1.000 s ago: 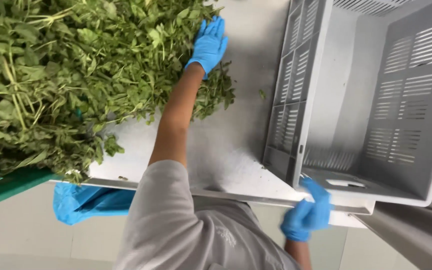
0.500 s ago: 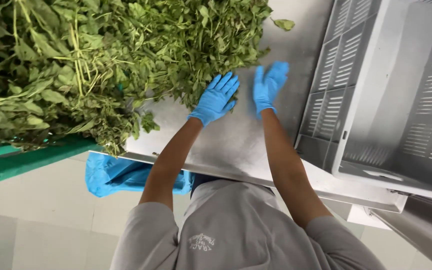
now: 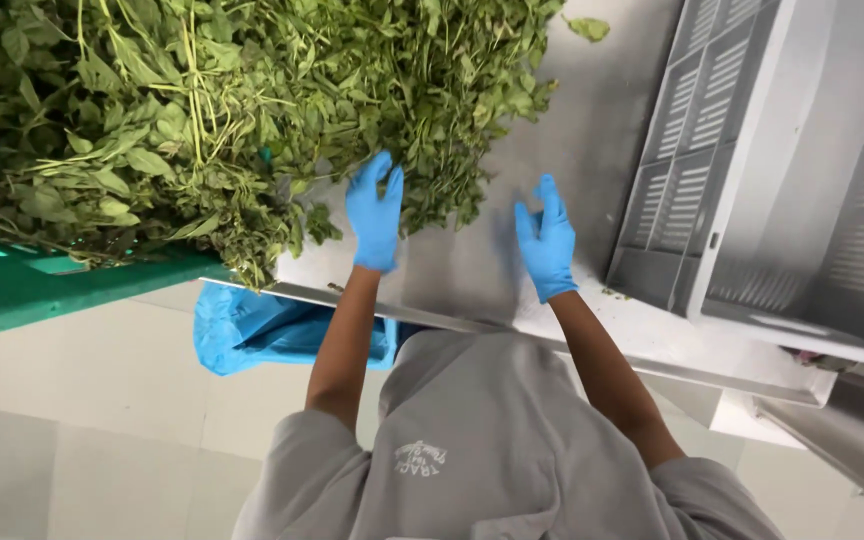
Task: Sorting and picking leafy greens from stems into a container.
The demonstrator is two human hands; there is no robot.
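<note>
Far left: green crate (image 3: 62, 285) edge, partly under the overhanging greens. Big pile of leafy green stems (image 3: 242, 110) covers the left and top-middle of the steel table (image 3: 592, 130), spilling past the table's near edge on the left. Below the table edge: blue plastic bag (image 3: 252, 335) hanging over a pale tiled floor (image 3: 82, 440). Left hand (image 3: 376, 212), blue glove, flat and open, fingers spread, fingertips touching the near fringe of the pile; holds nothing. Bare forearm, grey sweatshirt sleeve pushed up. Right hand (image 3: 546, 240), blue glove, also open with fingers extended, palm turned inward, over bare table just right of the pile's edge; not touching the greens, nothing gripped. Hands are near each other, with a gap of bare steel between them. One loose leaf (image 3: 589, 28) on the table, top middle, apart from the pile. Right: large grey plastic crate (image 3: 752, 200) with slotted walls, tipped on its side, resting on the table's right portion, open interior facing right. A few small leaf scraps on the table by the crate's lower corner.
</note>
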